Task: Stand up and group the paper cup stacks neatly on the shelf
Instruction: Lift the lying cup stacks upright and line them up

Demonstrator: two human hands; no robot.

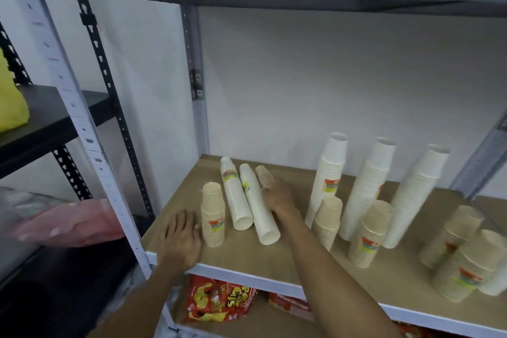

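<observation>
Toppling is looming on the shelf (247, 261): the short stack (213, 214) is standing just beside the left hand (181, 239), and a nudge could be tipping it onto the lying white stacks (237, 195), sending them rolling off the front. The left hand is resting open, fingers spread flat, holding nothing. The right hand (277, 197) is hovering over those stacks, fingertips at a lying brown stack (264, 175) — grip hidden, so I cannot tell.

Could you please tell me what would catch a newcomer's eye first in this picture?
Three tall white cup stacks stand toward the right of the shelf. At its left, two white stacks lie flat, with the right hand reaching over them and the left hand flat beside a short upright tan stack.
</observation>
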